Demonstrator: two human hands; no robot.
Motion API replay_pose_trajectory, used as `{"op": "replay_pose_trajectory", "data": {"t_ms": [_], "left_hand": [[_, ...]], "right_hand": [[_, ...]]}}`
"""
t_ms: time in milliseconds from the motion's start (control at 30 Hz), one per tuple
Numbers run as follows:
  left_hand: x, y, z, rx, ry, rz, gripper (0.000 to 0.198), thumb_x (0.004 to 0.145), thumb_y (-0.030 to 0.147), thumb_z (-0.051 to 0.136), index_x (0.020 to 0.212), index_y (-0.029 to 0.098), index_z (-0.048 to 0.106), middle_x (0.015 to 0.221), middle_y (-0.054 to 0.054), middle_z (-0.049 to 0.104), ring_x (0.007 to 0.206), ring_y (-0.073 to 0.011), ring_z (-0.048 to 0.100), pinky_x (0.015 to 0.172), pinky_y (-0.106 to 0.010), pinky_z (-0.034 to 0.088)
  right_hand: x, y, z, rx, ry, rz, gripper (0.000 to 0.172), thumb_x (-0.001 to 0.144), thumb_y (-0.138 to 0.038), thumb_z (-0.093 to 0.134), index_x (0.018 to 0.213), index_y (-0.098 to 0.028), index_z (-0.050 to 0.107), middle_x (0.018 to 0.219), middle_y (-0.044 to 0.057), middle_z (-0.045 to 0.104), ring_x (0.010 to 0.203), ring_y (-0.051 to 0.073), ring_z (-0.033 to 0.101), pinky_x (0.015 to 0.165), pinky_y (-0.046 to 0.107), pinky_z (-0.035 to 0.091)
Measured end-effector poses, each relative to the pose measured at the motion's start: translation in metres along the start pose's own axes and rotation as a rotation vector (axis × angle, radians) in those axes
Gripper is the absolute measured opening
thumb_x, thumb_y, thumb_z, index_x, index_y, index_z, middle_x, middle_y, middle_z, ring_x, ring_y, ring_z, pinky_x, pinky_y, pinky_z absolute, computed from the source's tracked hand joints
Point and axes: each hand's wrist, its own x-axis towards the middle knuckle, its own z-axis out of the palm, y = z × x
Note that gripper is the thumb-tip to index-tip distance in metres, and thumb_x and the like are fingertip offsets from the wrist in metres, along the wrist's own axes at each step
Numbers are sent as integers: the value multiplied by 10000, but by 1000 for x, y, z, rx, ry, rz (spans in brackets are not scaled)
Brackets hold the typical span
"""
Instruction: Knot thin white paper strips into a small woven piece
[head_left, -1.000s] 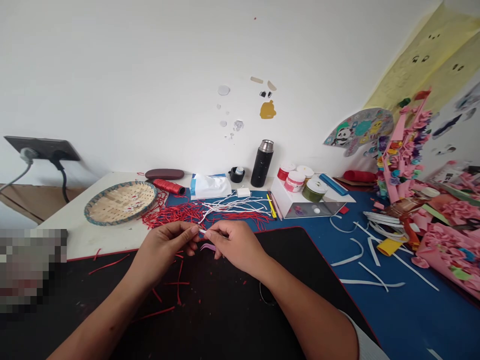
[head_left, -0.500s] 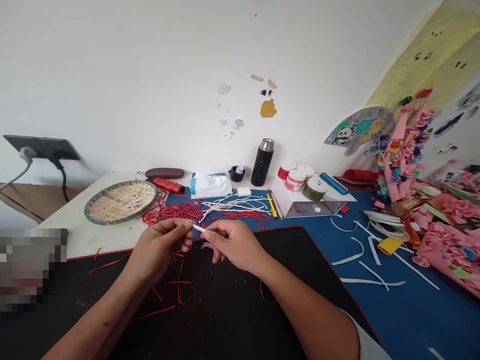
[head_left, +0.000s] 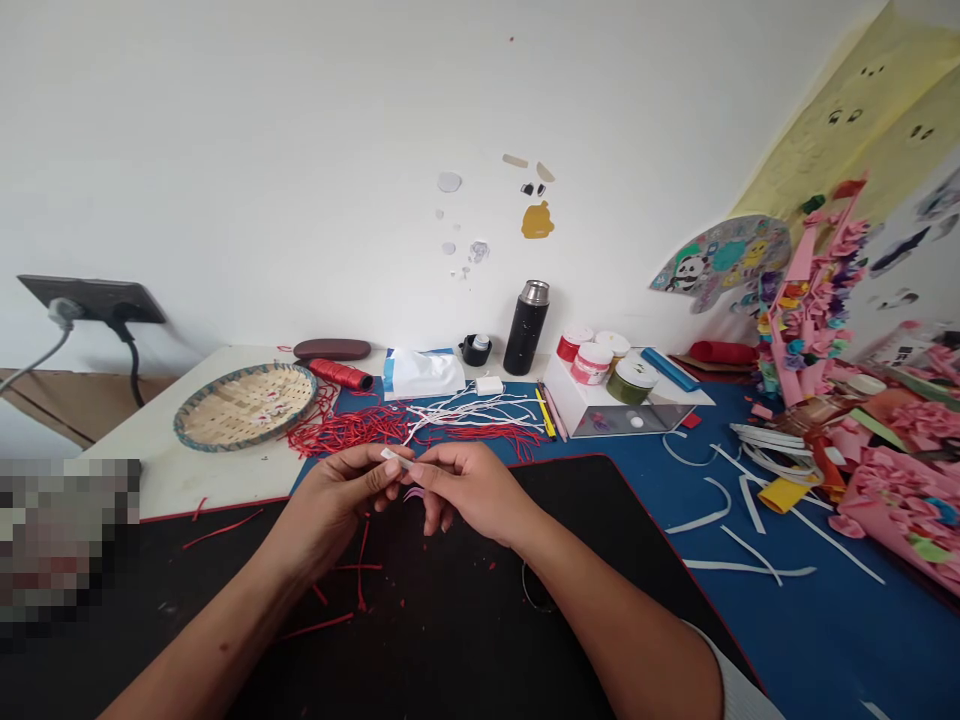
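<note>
My left hand (head_left: 339, 500) and my right hand (head_left: 469, 488) meet over the black mat (head_left: 450, 620). Both pinch a small white strip (head_left: 396, 459) between thumb and fingertips, one at each end. A small purple piece (head_left: 413, 493) shows just below the strip, between the hands. Red strips (head_left: 352, 575) lie scattered on the mat under my left hand. Behind the hands lies a heap of red strips (head_left: 352, 428) and a bundle of white strips (head_left: 472, 408).
A woven basket (head_left: 244, 405) sits at the back left, with a red thread spool (head_left: 341, 374) and tissue pack (head_left: 421, 372) beside it. A black flask (head_left: 526, 327), paint jars on a white box (head_left: 622, 405) and pink paper crafts (head_left: 892, 440) fill the right.
The hands have stayed together on the white strip, turning it slightly. The view has shifted a little.
</note>
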Motion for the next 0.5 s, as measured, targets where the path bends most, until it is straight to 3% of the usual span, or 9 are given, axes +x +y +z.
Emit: {"op": "replay_pose_trajectory", "data": {"t_ms": [300,500], "left_hand": [[2,4,-3,11,45,31,386,596,462,994,776,166,824,694,-26,690,625,-113,545,531,-179,444],[2,3,-2,-55,47,45,371,600,430,997,761,150,816,670,-21,674,603,-107,541,516,-178,442]], "right_hand": [[-1,-5,0,63,-47,71,305,1014,-440,601,1047,-164,725,721,7,704,530,105,683,469,182,432],[0,-5,0,77,-48,80,250,1009,-367,599,1016,-151,725,686,7,704,534,113,691,472,182,446]]}}
